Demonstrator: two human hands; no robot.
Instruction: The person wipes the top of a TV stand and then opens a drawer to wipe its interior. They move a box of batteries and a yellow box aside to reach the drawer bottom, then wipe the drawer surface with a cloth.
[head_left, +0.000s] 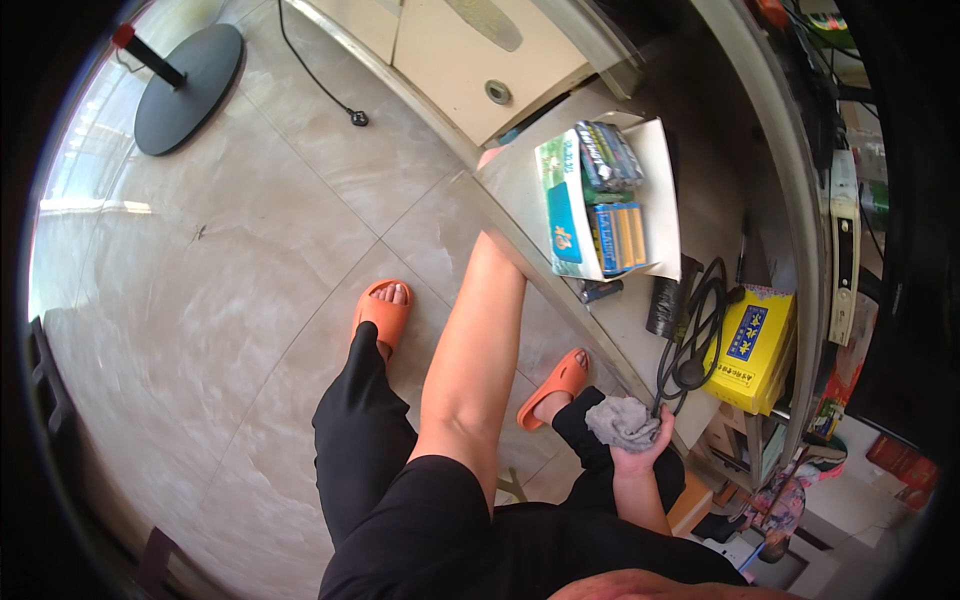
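Observation:
My right hand (643, 453) holds a crumpled grey cloth (624, 424). Its fingertips are close to a coiled black power cable (694, 360) on the shelf; whether they touch is unclear. My left arm reaches forward and passes beneath the shelf's front edge (555, 294). Only a small part of my left hand (491, 156) shows past that edge, so its fingers are hidden. Above it on the shelf stands an open white carton (664, 202) holding several wrapped packs of batteries (619, 236). A loose dark battery (601, 290) lies beside the carton.
A yellow box (752, 349) and a black roll (664, 306) sit near the cable. A cream cabinet door (480, 64) is farther ahead. On the tiled floor are a round black stand base (191, 90) and a cable's plug (359, 118). Another person (780, 502) is at lower right.

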